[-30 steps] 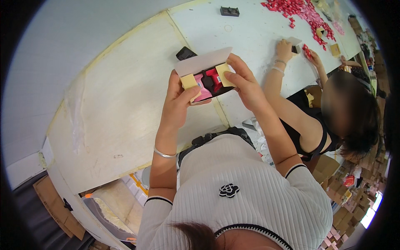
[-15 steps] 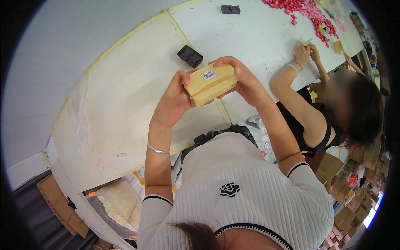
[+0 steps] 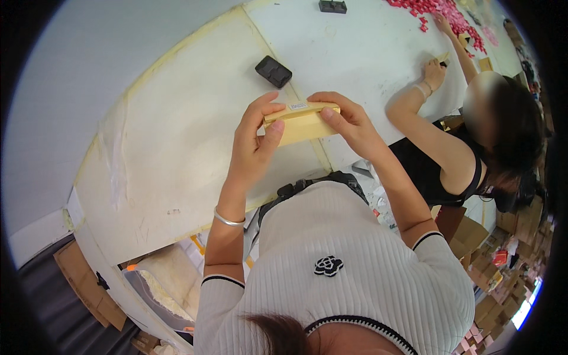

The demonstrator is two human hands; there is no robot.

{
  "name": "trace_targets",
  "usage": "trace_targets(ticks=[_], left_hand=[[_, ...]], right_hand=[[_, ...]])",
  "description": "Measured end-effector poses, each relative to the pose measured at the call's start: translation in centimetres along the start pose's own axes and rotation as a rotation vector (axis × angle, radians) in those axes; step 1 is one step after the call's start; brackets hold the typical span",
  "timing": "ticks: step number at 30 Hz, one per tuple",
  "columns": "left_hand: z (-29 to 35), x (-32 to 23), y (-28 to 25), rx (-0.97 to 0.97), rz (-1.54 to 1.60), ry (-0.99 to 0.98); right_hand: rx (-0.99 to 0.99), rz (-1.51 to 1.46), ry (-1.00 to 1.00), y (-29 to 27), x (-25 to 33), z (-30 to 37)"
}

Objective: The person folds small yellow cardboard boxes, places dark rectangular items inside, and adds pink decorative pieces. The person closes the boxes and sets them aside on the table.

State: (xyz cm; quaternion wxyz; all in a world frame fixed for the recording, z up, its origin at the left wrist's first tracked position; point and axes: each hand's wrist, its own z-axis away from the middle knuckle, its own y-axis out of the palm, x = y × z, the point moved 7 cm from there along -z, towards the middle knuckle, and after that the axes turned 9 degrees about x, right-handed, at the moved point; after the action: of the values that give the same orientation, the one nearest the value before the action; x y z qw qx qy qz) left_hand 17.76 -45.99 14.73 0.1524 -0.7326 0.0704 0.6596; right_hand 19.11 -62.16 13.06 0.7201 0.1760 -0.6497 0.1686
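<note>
Between my two hands, above the near edge of the white table (image 3: pixel 195 136), I hold a small yellow cardboard box (image 3: pixel 302 128) with a pale label on its top. My left hand (image 3: pixel 253 133) grips its left end, thumb on the side facing me and fingers along the top. At the right end my right hand (image 3: pixel 349 121) holds it, thumb pressed on the front side and fingers over the far edge. Just beyond the box lies a black molded block (image 3: pixel 273 71) with hollows in it.
A second black block (image 3: pixel 332 6) lies at the far edge. Red and pink wrapped pieces (image 3: pixel 441 15) are heaped at the far right. On my right a co-worker (image 3: pixel 441 151) reaches over the table, one hand at a small yellow box. Below left stands a grey bin (image 3: pixel 160 302).
The box has tipped so its side now faces me, and its label shows foreshortened. My thumbs have shifted onto that side. The co-worker's far arm has stretched toward the red pieces.
</note>
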Motion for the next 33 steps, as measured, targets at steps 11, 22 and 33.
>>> trace_targets(ticks=[11, 22, 33], left_hand=[[9.2, 5.7, 5.5, 0.194, 0.156, -0.267], [9.7, 6.8, 5.8, 0.248, 0.397, -0.505], [9.2, 6.7, 6.2, 0.312, 0.337, -0.514]], right_hand=[[0.311, 0.130, 0.240, 3.0, -5.5, 8.3], [0.487, 0.353, 0.417, 3.4, -4.4, 7.7], [0.576, 0.337, 0.427, 2.7, -4.9, 7.3]])
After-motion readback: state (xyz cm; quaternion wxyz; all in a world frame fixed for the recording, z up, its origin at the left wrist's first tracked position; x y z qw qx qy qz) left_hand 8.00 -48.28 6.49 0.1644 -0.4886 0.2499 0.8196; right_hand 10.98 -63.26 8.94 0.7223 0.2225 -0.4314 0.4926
